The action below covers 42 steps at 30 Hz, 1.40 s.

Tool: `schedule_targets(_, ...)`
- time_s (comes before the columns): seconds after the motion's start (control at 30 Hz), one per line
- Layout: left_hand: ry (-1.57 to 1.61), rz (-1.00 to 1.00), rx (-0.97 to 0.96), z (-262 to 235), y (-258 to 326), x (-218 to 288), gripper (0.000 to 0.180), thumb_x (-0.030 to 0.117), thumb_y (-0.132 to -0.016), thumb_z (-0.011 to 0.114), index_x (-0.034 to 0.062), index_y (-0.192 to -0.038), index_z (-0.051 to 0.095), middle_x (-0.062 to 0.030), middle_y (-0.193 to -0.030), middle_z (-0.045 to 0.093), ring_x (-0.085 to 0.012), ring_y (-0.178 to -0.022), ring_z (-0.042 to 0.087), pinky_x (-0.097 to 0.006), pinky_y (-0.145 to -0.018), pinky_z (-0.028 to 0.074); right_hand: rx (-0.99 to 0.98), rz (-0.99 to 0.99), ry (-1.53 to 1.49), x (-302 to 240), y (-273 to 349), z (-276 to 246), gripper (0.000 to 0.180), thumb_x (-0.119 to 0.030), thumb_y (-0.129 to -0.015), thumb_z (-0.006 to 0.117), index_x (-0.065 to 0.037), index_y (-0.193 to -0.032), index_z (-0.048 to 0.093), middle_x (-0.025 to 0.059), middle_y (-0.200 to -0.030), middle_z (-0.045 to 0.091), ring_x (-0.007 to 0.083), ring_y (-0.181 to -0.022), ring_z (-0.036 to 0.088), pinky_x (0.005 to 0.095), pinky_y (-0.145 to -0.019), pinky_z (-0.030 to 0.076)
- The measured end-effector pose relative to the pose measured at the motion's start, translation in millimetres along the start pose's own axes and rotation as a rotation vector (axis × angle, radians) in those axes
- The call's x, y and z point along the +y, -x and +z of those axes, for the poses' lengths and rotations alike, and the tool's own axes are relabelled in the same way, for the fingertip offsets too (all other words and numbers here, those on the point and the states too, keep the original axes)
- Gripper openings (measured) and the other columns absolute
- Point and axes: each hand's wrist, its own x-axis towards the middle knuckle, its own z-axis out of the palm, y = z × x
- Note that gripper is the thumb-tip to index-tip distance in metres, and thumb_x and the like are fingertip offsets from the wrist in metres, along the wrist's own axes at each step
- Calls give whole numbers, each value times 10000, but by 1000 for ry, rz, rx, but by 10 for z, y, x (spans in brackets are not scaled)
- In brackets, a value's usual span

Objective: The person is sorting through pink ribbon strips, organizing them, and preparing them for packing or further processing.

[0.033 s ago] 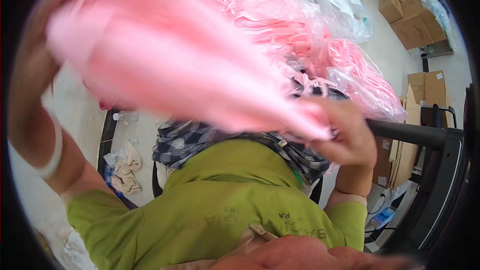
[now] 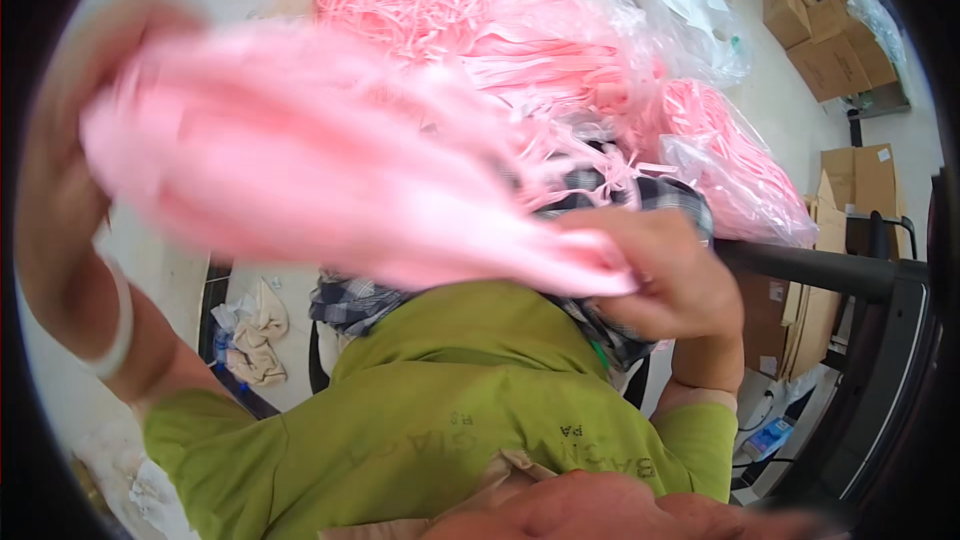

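Observation:
A long pink bundle of soft cloth or strips (image 2: 280,170), smeared by motion, stretches in the air across my body. My right hand (image 2: 670,275) is closed on its narrow right end, with fingers pinched round it. At the upper left, my left hand (image 2: 75,130) holds the wider end; its fingers are blurred and partly behind the bundle. Beyond the bundle, loose pink strips (image 2: 590,160) lie over a dark checked cloth (image 2: 680,197) on my lap. A tangled heap of thin pink strips (image 2: 410,0) sits farther back.
Clear plastic bags (image 2: 735,180) with pink strips lie ahead and to the right. A black bar (image 2: 810,268) runs at my right. Cardboard boxes (image 2: 830,65) stand at the far right. A beige cloth (image 2: 262,340) is on the floor at left.
The pink bundle has dropped a little, uncovering more of the tangled heap behind it. My right hand has shifted slightly left and down, still gripping its end.

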Motion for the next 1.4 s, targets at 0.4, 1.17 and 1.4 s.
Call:
schedule_targets(0.4,-67,-404,-306,1258,2111,-724,391,92,-617,647,45,-997,565,-141,-988,586,-318,-894,549,-373,-785,438,-576,54,172,609,-486,969,428,-186,-701,634,-33,-1082,514,157,-961,565,327,-905,553,390,-758,449)
schedule_targets(1.17,42,45,-796,2818,-345,-776,204,196,-721,565,83,-885,613,-131,-824,627,-299,-815,610,-402,-688,473,-75,455,-59,1752,-707,663,179,-142,-773,568,2,-871,611,17,-626,553,91,-559,505,239,-524,406)
schedule_targets(1.4,313,129,-340,2220,-617,-1009,168,188,-761,564,26,-799,543,-114,-627,495,-269,-579,491,-341,-563,400,81,464,-217,1585,-745,351,174,-139,-762,596,5,-861,600,-31,-687,517,56,-647,444,216,-594,371)
